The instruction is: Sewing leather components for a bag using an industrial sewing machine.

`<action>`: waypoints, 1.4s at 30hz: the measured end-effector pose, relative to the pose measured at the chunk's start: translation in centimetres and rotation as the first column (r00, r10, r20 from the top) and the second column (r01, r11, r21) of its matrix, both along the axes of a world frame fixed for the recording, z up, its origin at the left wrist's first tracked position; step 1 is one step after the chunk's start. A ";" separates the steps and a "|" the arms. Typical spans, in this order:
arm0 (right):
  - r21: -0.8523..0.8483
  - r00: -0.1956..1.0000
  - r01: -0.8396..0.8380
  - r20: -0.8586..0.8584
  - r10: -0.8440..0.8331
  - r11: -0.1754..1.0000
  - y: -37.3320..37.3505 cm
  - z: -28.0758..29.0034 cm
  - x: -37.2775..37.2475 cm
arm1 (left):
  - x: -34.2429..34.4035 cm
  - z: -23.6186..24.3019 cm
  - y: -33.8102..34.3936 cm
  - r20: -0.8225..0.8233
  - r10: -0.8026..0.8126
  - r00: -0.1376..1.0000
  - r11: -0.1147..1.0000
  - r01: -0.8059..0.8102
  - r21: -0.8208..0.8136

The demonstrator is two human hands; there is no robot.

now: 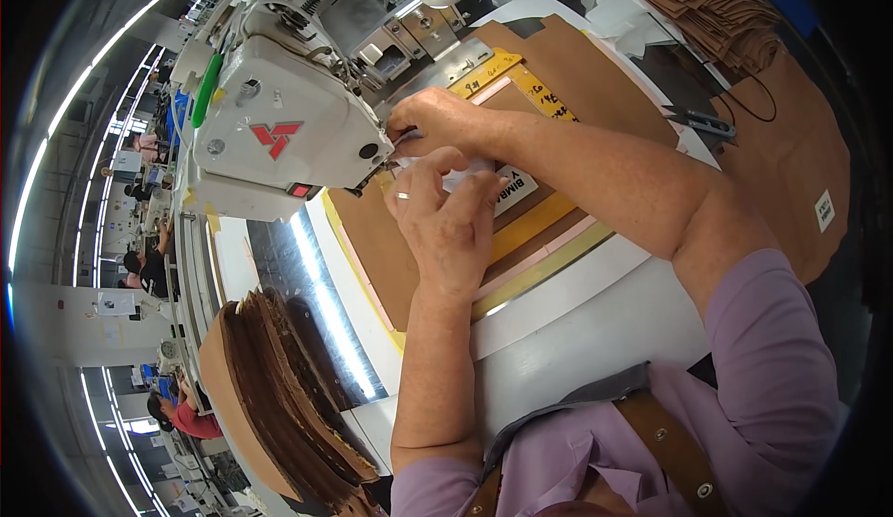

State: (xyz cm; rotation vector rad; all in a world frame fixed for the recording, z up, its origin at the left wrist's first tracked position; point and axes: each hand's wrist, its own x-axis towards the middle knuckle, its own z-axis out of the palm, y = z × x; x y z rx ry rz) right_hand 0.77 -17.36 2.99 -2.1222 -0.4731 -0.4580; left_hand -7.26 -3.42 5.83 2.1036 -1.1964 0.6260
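Note:
Beside the head of a white sewing machine [284, 131], my two hands work close together over a flat clamp template holding brown panels [595, 80]. My right hand [446, 119] reaches in from the right, its curled fingers beneath the machine head near the needle area; whatever they grip is hidden. Just nearer to me, my left hand [433, 219], with a ring on one finger, is raised with bent fingers and thumb drawn in. A crumpled white piece [460, 177] shows between the hands, but I cannot tell which fingers hold it. Yellow strips [535, 224] edge the template.
A thick stack of brown pieces [279, 391] stands at the lower left. More brown panels [698, 10] are piled at the far right, with a large labelled brown sheet [791, 173] below. Dark-handled snips [699, 122] lie at the right. Other people work in the left background.

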 end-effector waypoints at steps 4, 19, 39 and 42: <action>-0.002 0.999 -0.047 0.027 0.047 0.999 0.2 0.2 0.2 | -0.4 0.2 -0.8 0.056 -0.202 0.978 0.975 0.207 -0.082; -0.259 0.974 0.044 0.228 0.017 0.965 0.3 -0.6 -0.1 | -2.3 -0.1 -1.0 -0.383 -0.254 0.888 0.963 0.269 -0.016; 0.050 0.971 -0.022 -0.237 0.034 0.998 0.3 0.6 0.3 | -1.6 -0.7 -0.8 -0.337 -0.226 0.914 0.970 0.244 0.013; 0.162 0.956 -0.009 -0.286 0.056 0.987 0.1 -0.5 0.7 | -1.7 -0.5 -1.1 -0.329 -0.222 0.918 0.968 0.247 0.036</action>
